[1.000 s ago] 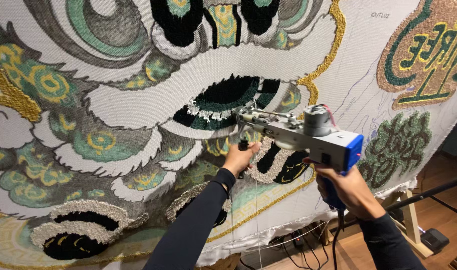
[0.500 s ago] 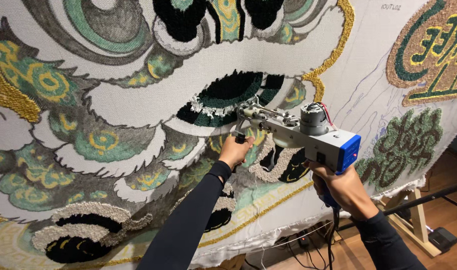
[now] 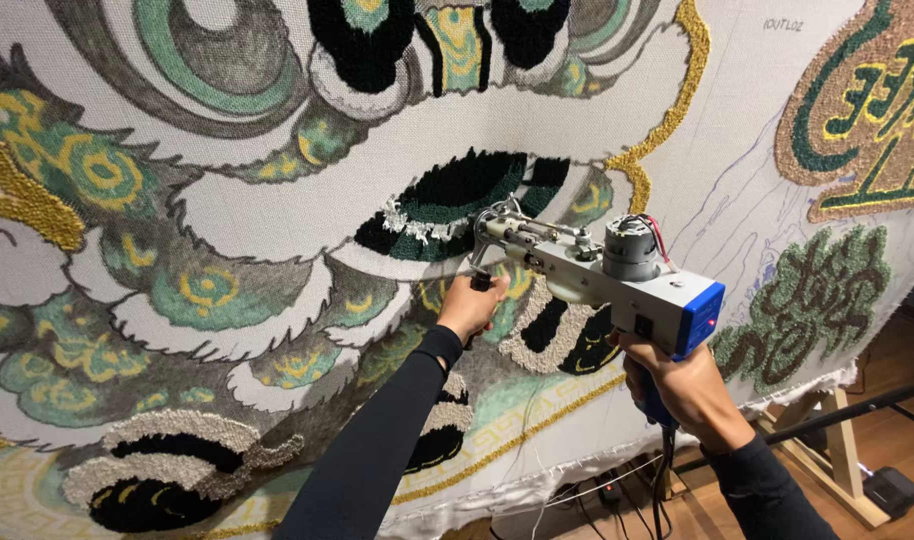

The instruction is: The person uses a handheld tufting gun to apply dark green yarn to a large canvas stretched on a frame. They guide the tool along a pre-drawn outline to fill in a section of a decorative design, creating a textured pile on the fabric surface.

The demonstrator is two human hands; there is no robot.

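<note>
A large stretched cloth (image 3: 307, 215) carries a tufted pattern of green, gold, black and white shapes. My right hand (image 3: 682, 385) grips the blue rear handle of a grey and blue tufting gun (image 3: 607, 275), whose tip presses on the cloth beside a black and white tufted patch (image 3: 442, 210). My left hand (image 3: 472, 305) is closed on the gun's front handle, just under the tip. Both arms wear dark sleeves.
A wooden frame leg (image 3: 827, 450) stands on the wooden floor at the lower right. Cables and a power strip (image 3: 607, 492) lie under the cloth's lower edge. A dark bar (image 3: 857, 412) crosses at the right.
The gun and both hands have shifted slightly up along the cloth, staying at the same black and white patch. The view has drifted a little.
</note>
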